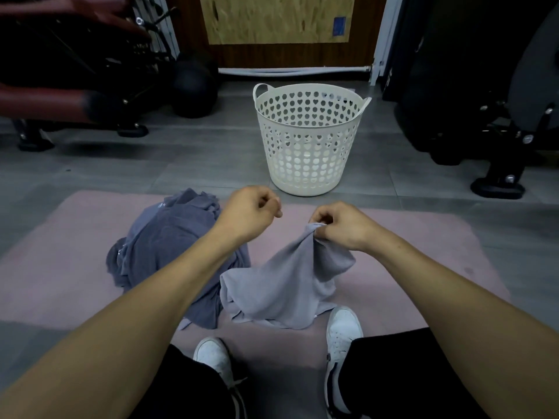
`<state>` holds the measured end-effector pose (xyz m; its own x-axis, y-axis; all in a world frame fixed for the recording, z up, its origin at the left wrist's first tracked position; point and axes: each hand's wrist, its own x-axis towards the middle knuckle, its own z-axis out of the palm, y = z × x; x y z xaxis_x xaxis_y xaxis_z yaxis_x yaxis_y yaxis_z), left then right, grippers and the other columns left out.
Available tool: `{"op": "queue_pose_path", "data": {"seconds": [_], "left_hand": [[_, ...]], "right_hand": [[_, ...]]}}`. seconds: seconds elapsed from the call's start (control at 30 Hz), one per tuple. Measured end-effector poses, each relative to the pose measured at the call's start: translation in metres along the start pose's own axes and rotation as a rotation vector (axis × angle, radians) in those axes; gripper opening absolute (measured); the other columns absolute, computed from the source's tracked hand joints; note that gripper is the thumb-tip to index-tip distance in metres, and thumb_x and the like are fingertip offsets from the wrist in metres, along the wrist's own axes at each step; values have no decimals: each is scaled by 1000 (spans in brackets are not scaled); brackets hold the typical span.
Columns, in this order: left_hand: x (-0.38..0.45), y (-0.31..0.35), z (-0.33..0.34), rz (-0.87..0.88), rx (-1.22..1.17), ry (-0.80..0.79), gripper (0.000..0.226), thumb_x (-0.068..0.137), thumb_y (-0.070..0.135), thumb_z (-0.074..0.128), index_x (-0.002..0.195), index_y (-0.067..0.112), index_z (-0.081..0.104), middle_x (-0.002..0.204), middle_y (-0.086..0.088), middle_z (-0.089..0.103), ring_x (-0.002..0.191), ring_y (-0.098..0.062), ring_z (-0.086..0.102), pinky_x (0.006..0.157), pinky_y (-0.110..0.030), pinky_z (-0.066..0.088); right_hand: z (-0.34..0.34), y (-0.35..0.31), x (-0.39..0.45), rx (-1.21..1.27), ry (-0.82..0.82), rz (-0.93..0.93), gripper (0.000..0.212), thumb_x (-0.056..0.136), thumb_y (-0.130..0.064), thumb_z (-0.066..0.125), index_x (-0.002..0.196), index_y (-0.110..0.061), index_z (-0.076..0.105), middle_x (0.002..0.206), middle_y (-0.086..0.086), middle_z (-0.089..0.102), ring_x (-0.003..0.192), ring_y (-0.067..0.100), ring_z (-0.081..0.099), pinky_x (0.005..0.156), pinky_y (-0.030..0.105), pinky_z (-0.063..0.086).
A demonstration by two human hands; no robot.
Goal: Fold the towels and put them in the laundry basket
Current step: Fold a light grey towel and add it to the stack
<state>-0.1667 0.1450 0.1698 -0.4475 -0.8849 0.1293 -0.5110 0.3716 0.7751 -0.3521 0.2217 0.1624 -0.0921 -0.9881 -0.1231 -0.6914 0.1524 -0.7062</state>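
A light grey towel (284, 285) hangs in a crumpled drape over the pink mat (60, 267). My right hand (341, 225) pinches its top edge and lifts it. My left hand (251, 213) hovers to the left of it with curled fingers that hold nothing. A darker blue-grey pile of towels (163, 243) lies bunched on the mat under my left forearm. The white laundry basket (308, 137), pierced with heart-shaped holes, stands upright on the grey floor just beyond the mat; no towel shows inside it.
My white shoes (343, 331) rest on the mat's near part. A red and black exercise bench (60, 86) and a black ball (193, 86) stand at the far left. Black gym equipment (499, 131) fills the right. A wooden door (278, 22) is behind the basket.
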Motion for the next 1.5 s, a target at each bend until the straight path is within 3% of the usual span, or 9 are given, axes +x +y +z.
{"op": "queue_pose_path", "data": {"seconds": [0.17, 0.33, 0.53, 0.73, 0.87, 0.97, 1.1, 1.23, 1.5], "left_hand": [[-10, -4, 7, 74, 204, -313, 46, 83, 33, 73, 127, 27, 58, 115, 11, 63, 93, -9, 63, 84, -25, 50], [-8, 6, 9, 204, 210, -70, 10, 90, 19, 62, 85, 14, 69, 69, 5, 63, 67, -15, 59, 61, -27, 42], [-7, 13, -13, -197, -342, 34, 15, 95, 13, 59, 90, 2, 68, 68, -9, 60, 55, -12, 58, 52, -24, 56], [-14, 12, -19, -314, -493, 49, 15, 94, 17, 61, 90, 6, 69, 75, -8, 64, 59, -16, 62, 52, -24, 55], [-16, 7, -27, -336, -442, 69, 14, 94, 19, 60, 84, 13, 68, 77, -8, 63, 64, -19, 61, 57, -31, 59], [-15, -6, -31, -226, -55, 127, 4, 89, 22, 65, 86, 21, 67, 79, 1, 66, 76, -17, 63, 74, -39, 59], [-23, 2, -30, 76, 186, -17, 56, 78, 35, 77, 130, 35, 54, 119, 15, 57, 104, -4, 53, 88, -24, 45], [-23, 14, -17, 203, 99, 36, 8, 89, 20, 67, 94, 22, 73, 89, 10, 72, 84, -3, 65, 78, -29, 52], [-20, 22, -30, -103, -437, 221, 18, 94, 3, 48, 85, 15, 58, 75, -2, 64, 62, -10, 60, 54, -27, 51]], "right_hand": [[-9, -7, -9, 143, 42, -129, 15, 83, -5, 68, 85, -18, 76, 80, -7, 73, 71, -2, 62, 68, 15, 49], [-4, -16, -7, 300, 193, -196, 14, 80, -7, 74, 93, -12, 73, 86, -2, 73, 77, 5, 64, 74, 20, 51], [2, 4, -3, 139, 178, -86, 13, 75, -21, 79, 85, -18, 72, 80, -7, 71, 75, 7, 65, 70, 27, 52], [12, -2, -1, -36, 74, -168, 57, 73, -29, 80, 125, -28, 58, 119, -11, 59, 105, 7, 54, 84, 25, 47], [20, -6, 5, 65, 215, -265, 14, 88, -18, 65, 99, -19, 73, 93, -5, 68, 89, 11, 61, 82, 33, 52], [13, -14, 8, 235, 319, -255, 19, 91, -8, 55, 89, -17, 72, 73, -8, 68, 64, 6, 58, 64, 23, 48], [8, -23, 6, 287, 286, -279, 19, 91, -5, 56, 89, -15, 72, 75, -7, 70, 64, 0, 58, 63, 16, 45], [13, -22, 5, 272, 268, -287, 10, 90, -17, 63, 85, -20, 71, 76, -3, 71, 70, 7, 62, 69, 27, 50], [30, 5, -5, -24, -57, -83, 19, 80, -21, 73, 68, -12, 62, 65, -1, 58, 61, 16, 51, 62, 28, 45]]}}
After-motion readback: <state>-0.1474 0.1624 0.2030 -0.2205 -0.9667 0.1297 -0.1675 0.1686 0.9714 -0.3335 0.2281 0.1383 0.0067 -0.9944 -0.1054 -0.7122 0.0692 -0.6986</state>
